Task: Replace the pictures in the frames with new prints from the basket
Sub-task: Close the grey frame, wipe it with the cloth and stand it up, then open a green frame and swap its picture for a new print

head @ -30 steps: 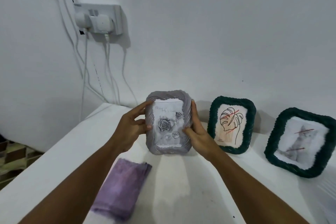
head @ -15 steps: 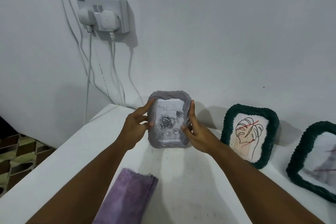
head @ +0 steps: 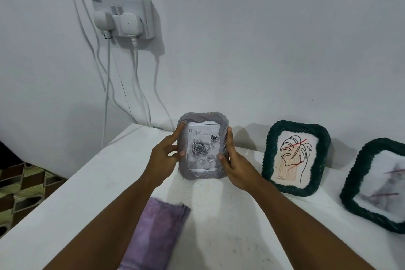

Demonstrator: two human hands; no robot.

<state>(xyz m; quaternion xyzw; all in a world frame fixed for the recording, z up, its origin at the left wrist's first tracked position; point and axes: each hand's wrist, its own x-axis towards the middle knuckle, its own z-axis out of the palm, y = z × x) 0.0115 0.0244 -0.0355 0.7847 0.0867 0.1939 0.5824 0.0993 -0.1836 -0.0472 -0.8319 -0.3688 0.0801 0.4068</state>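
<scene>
A grey wavy-edged frame [head: 202,120] with a black-and-white rose print stands upright on the white table [head: 92,173] near the wall. My left hand [head: 164,158] holds its left side, thumb on the front, fingers along the edge. My right hand [head: 235,164] holds its right side the same way. To the right, a dark green woven frame [head: 268,155] with a leaf line drawing leans against the wall. A second green frame [head: 350,184] with a faint grey picture leans at the far right, partly cut off.
A folded purple cloth [head: 153,234] lies on the table under my left forearm. A wall socket [head: 125,17] with two white plugs hangs at upper left, its cables [head: 107,94] trailing down behind the table. A patterned floor [head: 22,184] shows past the table's left edge.
Both hands have carried the grey frame away from me, toward the wall, and set it lower on the table. The view shifted left, so the green frames sit further right.
</scene>
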